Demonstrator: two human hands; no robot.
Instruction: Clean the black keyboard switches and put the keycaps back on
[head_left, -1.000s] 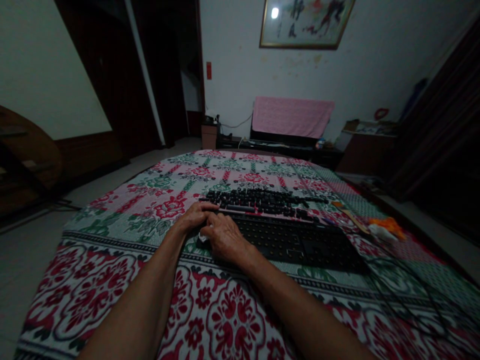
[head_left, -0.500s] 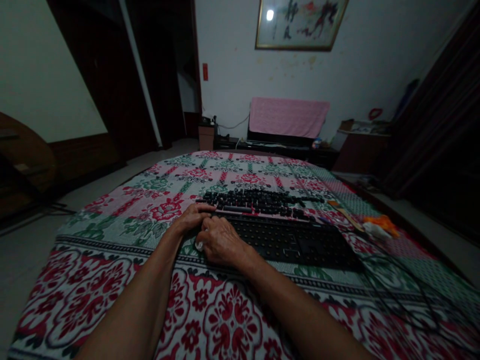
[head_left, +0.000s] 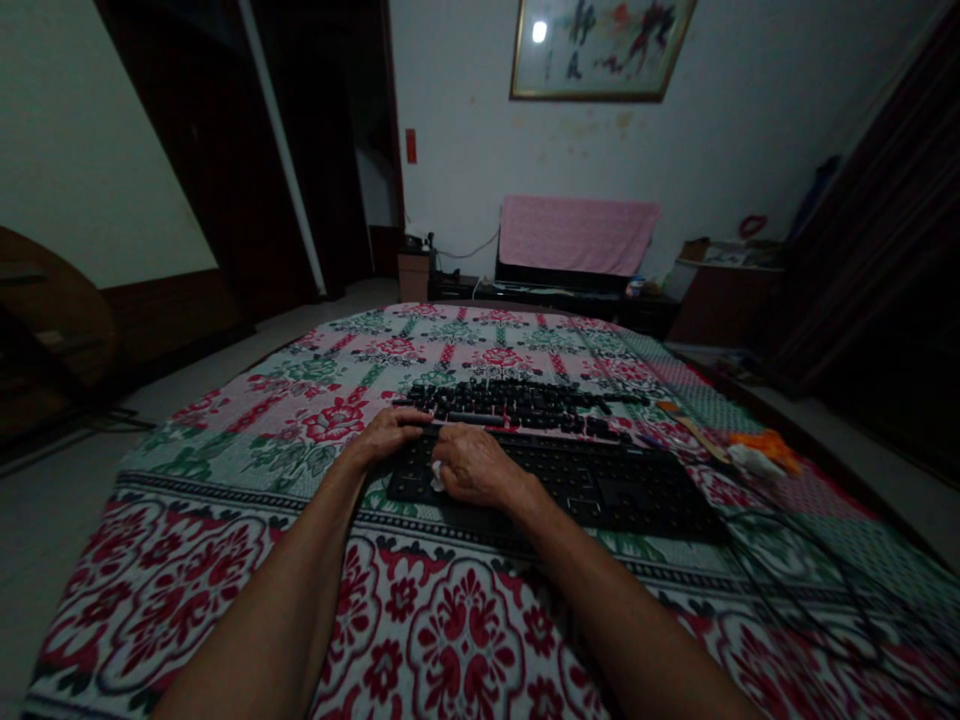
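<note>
A black keyboard base (head_left: 600, 485) with its keycaps removed lies on a floral cloth. Behind it sits a pile of loose black keycaps (head_left: 525, 402). My left hand (head_left: 386, 435) rests fingers-down on the keyboard's far left corner, holding it still. My right hand (head_left: 472, 465) is closed on a small white wad (head_left: 436, 475), pressed against the left part of the keyboard base. What the wad is made of I cannot tell.
The red, green and white floral cloth (head_left: 300, 420) covers the whole table. At the right lie an orange and white object (head_left: 761, 450), a thin stick and dark cables (head_left: 810, 570). Behind the table stand a pink-covered unit (head_left: 577, 235) and low furniture.
My right hand has slid to the right with the white wad, from the keyboard's left edge onto its surface. My left hand has stayed put.
</note>
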